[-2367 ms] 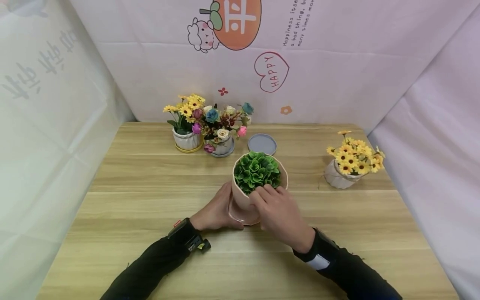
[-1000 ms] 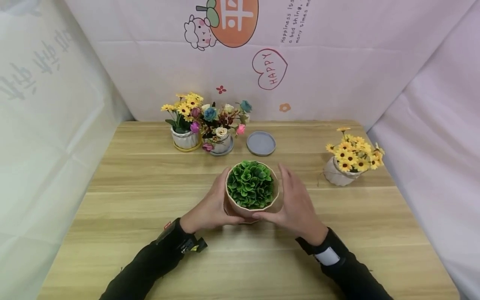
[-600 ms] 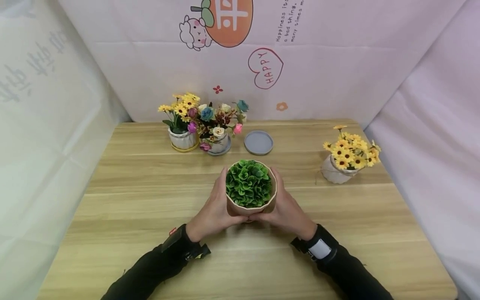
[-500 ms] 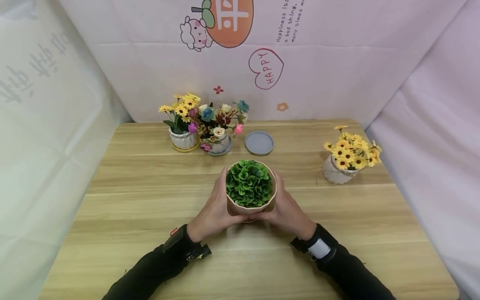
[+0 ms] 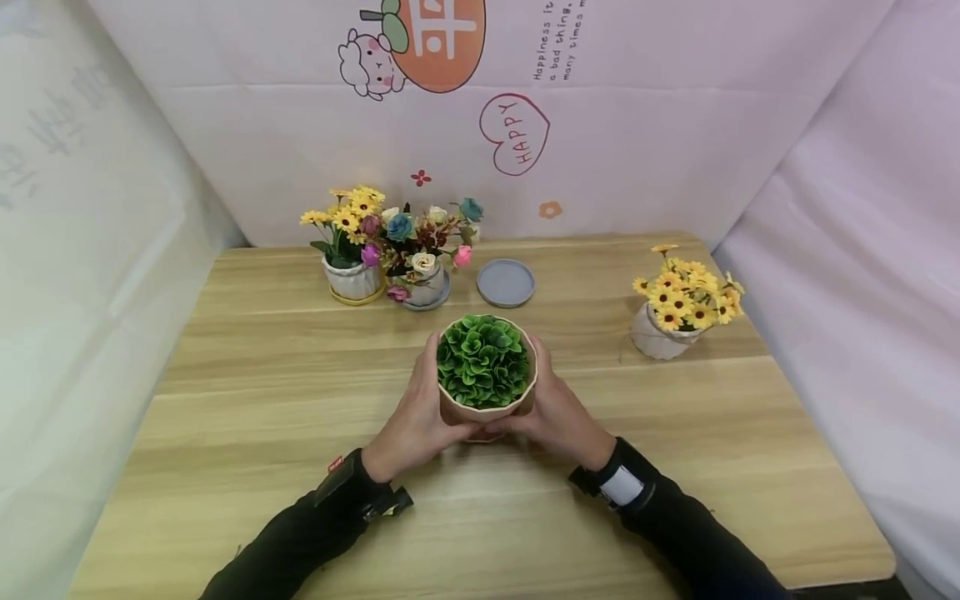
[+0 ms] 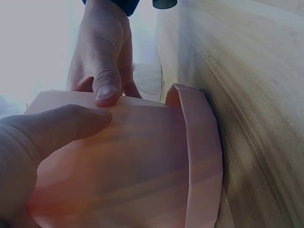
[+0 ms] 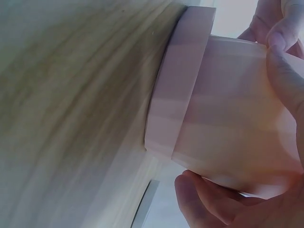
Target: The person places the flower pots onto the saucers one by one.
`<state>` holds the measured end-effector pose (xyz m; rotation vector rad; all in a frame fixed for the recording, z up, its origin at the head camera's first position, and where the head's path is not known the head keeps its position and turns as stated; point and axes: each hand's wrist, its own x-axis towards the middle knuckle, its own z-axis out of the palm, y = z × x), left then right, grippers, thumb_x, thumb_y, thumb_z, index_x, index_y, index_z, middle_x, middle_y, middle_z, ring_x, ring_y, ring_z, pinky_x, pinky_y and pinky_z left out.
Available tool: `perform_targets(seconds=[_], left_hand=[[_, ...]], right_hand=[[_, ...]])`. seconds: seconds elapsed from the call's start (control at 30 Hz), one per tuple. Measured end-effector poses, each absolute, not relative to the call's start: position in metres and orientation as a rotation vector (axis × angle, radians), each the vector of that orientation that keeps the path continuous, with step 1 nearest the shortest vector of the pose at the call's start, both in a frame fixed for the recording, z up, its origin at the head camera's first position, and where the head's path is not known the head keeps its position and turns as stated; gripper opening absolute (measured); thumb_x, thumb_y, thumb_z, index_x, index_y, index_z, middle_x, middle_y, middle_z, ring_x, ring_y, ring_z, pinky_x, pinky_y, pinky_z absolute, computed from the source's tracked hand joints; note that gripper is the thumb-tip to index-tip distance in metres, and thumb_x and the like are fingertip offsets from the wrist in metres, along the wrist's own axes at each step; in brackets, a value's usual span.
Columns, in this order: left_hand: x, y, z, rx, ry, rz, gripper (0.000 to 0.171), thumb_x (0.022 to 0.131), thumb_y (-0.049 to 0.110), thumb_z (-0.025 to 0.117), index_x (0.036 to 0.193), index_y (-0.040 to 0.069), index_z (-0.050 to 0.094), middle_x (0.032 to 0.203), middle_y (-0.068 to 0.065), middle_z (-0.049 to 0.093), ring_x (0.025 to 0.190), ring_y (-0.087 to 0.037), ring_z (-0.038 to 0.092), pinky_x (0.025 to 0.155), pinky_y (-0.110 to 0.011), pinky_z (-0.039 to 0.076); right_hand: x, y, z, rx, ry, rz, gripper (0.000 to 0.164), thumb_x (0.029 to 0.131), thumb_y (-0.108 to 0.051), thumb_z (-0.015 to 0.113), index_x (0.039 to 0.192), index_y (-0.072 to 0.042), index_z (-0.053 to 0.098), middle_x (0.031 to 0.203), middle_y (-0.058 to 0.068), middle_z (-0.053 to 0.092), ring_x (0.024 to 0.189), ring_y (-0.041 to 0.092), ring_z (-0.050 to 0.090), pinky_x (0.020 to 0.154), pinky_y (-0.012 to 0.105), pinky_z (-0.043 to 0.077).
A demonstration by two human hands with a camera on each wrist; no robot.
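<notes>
The left-hand grip [image 5: 411,425] and the right-hand grip [image 5: 561,417] are clamped round opposite sides of the pink pot [image 6: 128,161], which holds the green plant [image 5: 482,360] and stands in the saucer [image 6: 204,147] on the surface [image 5: 495,533], likely cupped evenly so that it sits upright and centred.

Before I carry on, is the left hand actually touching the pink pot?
Touching. The left wrist view shows it plainly: the left hand lays its thumb against the side of the pink pot, with no gap between.
</notes>
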<state>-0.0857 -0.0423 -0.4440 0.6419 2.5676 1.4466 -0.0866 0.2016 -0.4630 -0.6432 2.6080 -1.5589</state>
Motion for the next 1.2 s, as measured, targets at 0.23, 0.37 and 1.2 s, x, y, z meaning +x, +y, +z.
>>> perform_targets(seconds=[0.23, 0.37, 1.2], left_hand=[[-0.089, -0.047, -0.444, 0.632, 2.576, 1.448, 0.142, 0.074, 0.014, 0.097, 0.169, 0.013, -0.008, 0.175, -0.019, 0.012, 0.163, -0.035, 0.019, 0.131, -0.057, 0.022], [-0.090, -0.051, -0.444, 0.618, 2.601, 1.452, 0.143, 0.073, 0.014, 0.098, 0.170, 0.014, -0.007, 0.175, -0.019, 0.014, 0.163, -0.035, 0.020, 0.131, -0.057, 0.023], [-0.095, -0.096, -0.445, 0.471, 2.651, 1.546, 0.144, 0.070, 0.007, 0.096, 0.169, 0.011, -0.009, 0.177, -0.021, 0.008, 0.163, -0.039, 0.016, 0.131, -0.064, 0.017]], right_hand=[[-0.092, 0.198, -0.465, -0.673, 2.638, -1.515, 0.138, 0.071, -0.041, 0.096, 0.169, -0.023, 0.000, 0.173, 0.002, 0.030, 0.157, 0.025, 0.037, 0.129, 0.055, 0.033], [-0.096, 0.194, -0.466, -0.688, 2.636, -1.503, 0.137, 0.072, -0.042, 0.095, 0.169, -0.024, 0.000, 0.173, -0.001, 0.029, 0.158, 0.022, 0.036, 0.130, 0.051, 0.032], [-0.123, 0.142, -0.461, -0.759, 2.621, -1.414, 0.142, 0.071, -0.036, 0.097, 0.169, -0.022, -0.005, 0.175, 0.008, 0.027, 0.157, 0.027, 0.038, 0.129, 0.048, 0.035]])
